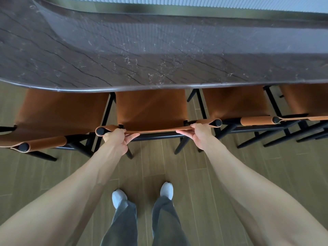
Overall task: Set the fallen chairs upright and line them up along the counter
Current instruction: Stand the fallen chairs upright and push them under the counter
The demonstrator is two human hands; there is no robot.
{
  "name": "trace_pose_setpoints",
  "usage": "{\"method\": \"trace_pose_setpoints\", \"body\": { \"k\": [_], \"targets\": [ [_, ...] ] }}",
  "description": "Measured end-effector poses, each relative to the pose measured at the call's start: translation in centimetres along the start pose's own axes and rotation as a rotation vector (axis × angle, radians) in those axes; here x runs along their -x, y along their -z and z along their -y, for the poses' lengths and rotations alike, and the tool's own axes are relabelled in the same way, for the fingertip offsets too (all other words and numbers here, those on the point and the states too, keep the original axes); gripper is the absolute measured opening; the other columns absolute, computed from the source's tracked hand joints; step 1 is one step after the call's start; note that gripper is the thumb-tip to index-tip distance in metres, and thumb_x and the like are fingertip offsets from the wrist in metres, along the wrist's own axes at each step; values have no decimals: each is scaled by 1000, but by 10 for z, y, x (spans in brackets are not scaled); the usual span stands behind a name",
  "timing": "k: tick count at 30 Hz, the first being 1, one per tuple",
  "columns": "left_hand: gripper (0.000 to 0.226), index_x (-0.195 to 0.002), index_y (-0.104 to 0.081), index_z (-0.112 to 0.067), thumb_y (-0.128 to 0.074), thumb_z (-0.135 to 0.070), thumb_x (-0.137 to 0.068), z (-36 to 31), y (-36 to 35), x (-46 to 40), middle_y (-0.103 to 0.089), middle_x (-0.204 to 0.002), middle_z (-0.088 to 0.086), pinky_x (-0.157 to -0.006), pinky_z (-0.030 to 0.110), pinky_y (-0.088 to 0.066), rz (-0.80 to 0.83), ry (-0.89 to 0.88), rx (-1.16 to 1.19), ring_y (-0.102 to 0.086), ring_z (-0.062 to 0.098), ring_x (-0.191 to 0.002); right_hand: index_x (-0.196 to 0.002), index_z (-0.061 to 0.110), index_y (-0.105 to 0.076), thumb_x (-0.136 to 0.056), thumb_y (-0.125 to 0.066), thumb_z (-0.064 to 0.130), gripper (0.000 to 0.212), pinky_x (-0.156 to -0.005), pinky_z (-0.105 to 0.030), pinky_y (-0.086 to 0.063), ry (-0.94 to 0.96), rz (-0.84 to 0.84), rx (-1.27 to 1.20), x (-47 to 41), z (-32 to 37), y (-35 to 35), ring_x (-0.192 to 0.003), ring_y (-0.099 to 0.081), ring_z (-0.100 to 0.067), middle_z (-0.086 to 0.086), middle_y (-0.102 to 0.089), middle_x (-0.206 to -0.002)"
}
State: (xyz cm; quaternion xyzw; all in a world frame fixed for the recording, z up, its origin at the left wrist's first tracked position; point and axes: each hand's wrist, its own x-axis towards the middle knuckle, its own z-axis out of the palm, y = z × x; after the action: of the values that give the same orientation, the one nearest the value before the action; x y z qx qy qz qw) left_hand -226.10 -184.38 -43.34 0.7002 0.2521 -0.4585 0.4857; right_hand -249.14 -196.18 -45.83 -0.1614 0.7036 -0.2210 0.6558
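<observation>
I have both hands closed on the leather strap that forms the backrest of the middle chair: my left hand grips it near the left post, my right hand near the right post, thumbs wrapped under the band. The chair stands upright between my hands, its tan seat tucked partly under the edge of the dark stone worktop just beyond my knuckles. To the left of my left hand stands another upright chair, close beside the one I hold. To the right of my right hand stands a third chair, and past it a fourth at the frame edge. All four face the worktop in a row. Below my arms I see the wood-plank floor.
</observation>
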Motion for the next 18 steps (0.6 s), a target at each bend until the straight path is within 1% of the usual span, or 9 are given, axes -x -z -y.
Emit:
{"method": "trace_pose_setpoints", "body": {
  "k": [2,6,9,11,13,14,15,17,18],
  "targets": [
    [10,-97,-58,-5,-58,5,-97,-1,-1,1,-68,-104,18,-74,47,-64,4,2,6,-70,34,-66,-101,18,-51,-105,-46,2,17,-74,-52,-64,5,24,3,-2,0,1,-75,-77,-40,-16,-66,-108],
    [12,-90,-56,-5,-58,5,-97,0,1,1,-69,-104,19,-75,46,-64,5,3,9,-71,34,-64,-102,17,-51,-104,-47,2,16,-68,-50,-65,12,30,-5,-2,-1,1,-76,-77,-40,-16,-66,-110],
    [10,-90,-57,-4,-58,2,-98,0,2,8,-70,-107,21,-75,46,-64,31,6,16,-73,33,-68,-111,12,-53,-104,-51,5,10,-71,-47,-66,21,37,14,-1,1,3,-78,-78,-39,-19,-69,-114],
    [5,-104,-59,-3,-57,-2,-99,-1,2,15,-69,-111,25,-75,49,-63,89,19,8,-74,37,-82,-117,5,-56,-103,-58,17,18,-74,-48,-65,-20,50,113,5,4,7,-79,-78,-39,-24,-70,-113],
    [23,-122,-56,0,-52,-12,-103,-2,3,29,-68,-112,28,-74,49,-63,201,69,-119,-73,41,-89,-113,-5,-61,-103,-55,40,47,-72,-47,-65,-89,110,335,17,11,12,-80,-77,-41,-28,-73,-103],
    [29,-123,-56,4,-50,-17,-104,-5,2,37,-70,-109,29,-73,49,-63,260,79,-234,-73,42,-88,-110,-10,-64,-103,-50,49,61,-70,-45,-66,-105,159,473,25,17,14,-81,-77,-42,-29,-75,-97],
    [35,-120,-59,8,-48,-21,-104,-8,0,46,-71,-106,28,-73,48,-62,313,66,-344,-74,42,-87,-108,-11,-67,-103,-46,53,68,-68,-42,-66,-89,209,590,35,24,13,-81,-77,-41,-28,-76,-93],
    [38,-115,-65,7,-47,-25,-104,-21,-8,65,-74,-102,25,-76,46,-62,376,-50,-460,-74,40,-87,-110,-10,-70,-105,-47,49,64,-68,-39,-66,42,272,710,57,45,2,-81,-78,-37,-24,-77,-90],
    [37,-115,-66,4,-48,-26,-104,-29,-12,73,-74,-103,23,-80,45,-62,387,-151,-466,-74,38,-89,-112,-8,-70,-106,-48,45,59,-69,-38,-66,148,287,699,69,55,-5,-81,-78,-35,-22,-78,-91]
  ]
}}
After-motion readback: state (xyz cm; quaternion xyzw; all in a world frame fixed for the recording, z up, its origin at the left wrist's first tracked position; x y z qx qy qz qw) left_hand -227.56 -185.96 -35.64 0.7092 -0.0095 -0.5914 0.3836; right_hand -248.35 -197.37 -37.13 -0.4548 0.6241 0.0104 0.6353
